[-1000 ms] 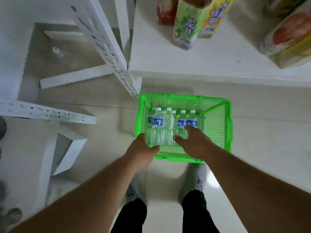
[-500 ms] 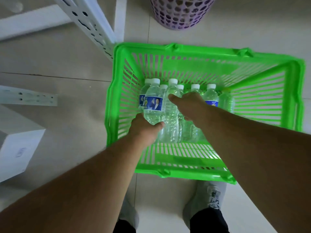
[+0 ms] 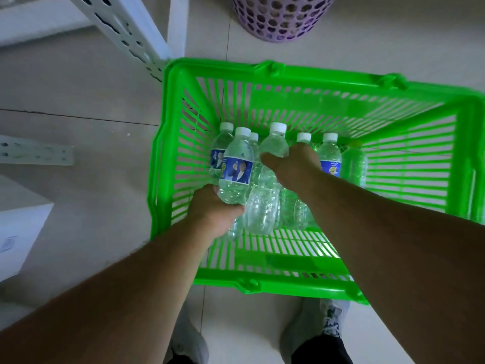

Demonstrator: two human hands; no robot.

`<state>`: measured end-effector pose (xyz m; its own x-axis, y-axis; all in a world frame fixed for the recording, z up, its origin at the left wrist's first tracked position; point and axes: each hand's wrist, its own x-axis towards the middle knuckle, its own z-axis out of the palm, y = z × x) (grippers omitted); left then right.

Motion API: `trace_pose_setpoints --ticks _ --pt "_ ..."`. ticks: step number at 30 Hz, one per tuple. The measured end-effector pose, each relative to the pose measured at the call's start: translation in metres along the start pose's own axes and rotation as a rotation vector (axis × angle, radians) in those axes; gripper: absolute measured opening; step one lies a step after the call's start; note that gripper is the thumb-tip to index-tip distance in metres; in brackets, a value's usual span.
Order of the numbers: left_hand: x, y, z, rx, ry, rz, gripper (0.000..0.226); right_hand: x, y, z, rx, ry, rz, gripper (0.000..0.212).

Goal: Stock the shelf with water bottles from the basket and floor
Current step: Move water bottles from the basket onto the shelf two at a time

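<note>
A bright green slatted basket (image 3: 288,74) stands on the floor in front of my feet. Several clear water bottles with white caps lie side by side in its left half. My left hand (image 3: 212,210) is closed round the base of a blue-labelled bottle (image 3: 236,166), which is tilted up out of the row. My right hand (image 3: 291,164) grips a clear bottle (image 3: 274,143) beside it, near its shoulder. More bottles (image 3: 329,156) lie to the right, partly hidden by my right forearm.
A white perforated shelf upright (image 3: 126,30) stands just beyond the basket's left corner. A purple perforated bin (image 3: 278,19) sits behind the basket. A white box (image 3: 18,232) is at the left. Another perforated rail (image 3: 34,153) lies on the tiled floor.
The camera has dropped closer to the basket. Both hands have closed on bottles, and the left one has tipped the blue-labelled bottle upward.
</note>
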<state>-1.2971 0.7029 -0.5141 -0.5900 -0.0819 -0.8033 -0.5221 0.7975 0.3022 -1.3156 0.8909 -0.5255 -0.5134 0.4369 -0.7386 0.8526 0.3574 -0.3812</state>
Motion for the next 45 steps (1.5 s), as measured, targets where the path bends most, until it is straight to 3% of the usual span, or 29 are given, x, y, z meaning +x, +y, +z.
trace_pose_setpoints --ticks 4,7,10,14,19,24,29,32,37,40,45 --pt "-0.047 0.007 -0.022 -0.106 -0.021 0.034 0.083 -0.036 -0.011 -0.032 0.083 0.028 -0.057 0.047" --pt "-0.094 0.018 -0.047 -0.236 -0.003 0.088 0.046 -0.079 -0.032 -0.071 0.113 0.078 -0.128 0.046" --pt "-0.150 0.036 -0.081 -0.388 -0.030 0.118 0.030 -0.132 -0.058 -0.114 0.161 0.078 -0.182 0.054" --pt "-0.232 0.062 -0.135 -0.507 -0.049 0.220 0.027 -0.216 -0.096 -0.180 0.203 0.105 -0.282 0.044" --pt "-0.341 0.086 -0.211 -0.520 -0.085 0.343 0.041 -0.344 -0.150 -0.257 0.224 0.185 -0.426 0.040" --pt "-0.459 0.098 -0.288 -0.521 -0.080 0.488 0.037 -0.481 -0.195 -0.322 0.213 0.284 -0.540 0.038" --pt "-0.571 0.106 -0.350 -0.523 -0.041 0.594 0.062 -0.610 -0.227 -0.373 0.238 0.393 -0.591 0.036" --pt "-0.622 0.115 -0.384 -0.503 -0.019 0.691 0.059 -0.674 -0.241 -0.396 0.238 0.430 -0.643 0.037" --pt "-0.680 0.134 -0.426 -0.496 -0.002 0.842 0.050 -0.743 -0.258 -0.427 0.266 0.490 -0.705 0.046" --pt "-0.700 0.149 -0.438 -0.524 0.038 0.875 0.050 -0.768 -0.265 -0.446 0.322 0.499 -0.754 0.029" --pt "-0.720 0.175 -0.442 -0.551 0.060 0.894 0.054 -0.785 -0.274 -0.478 0.394 0.470 -0.813 0.028"
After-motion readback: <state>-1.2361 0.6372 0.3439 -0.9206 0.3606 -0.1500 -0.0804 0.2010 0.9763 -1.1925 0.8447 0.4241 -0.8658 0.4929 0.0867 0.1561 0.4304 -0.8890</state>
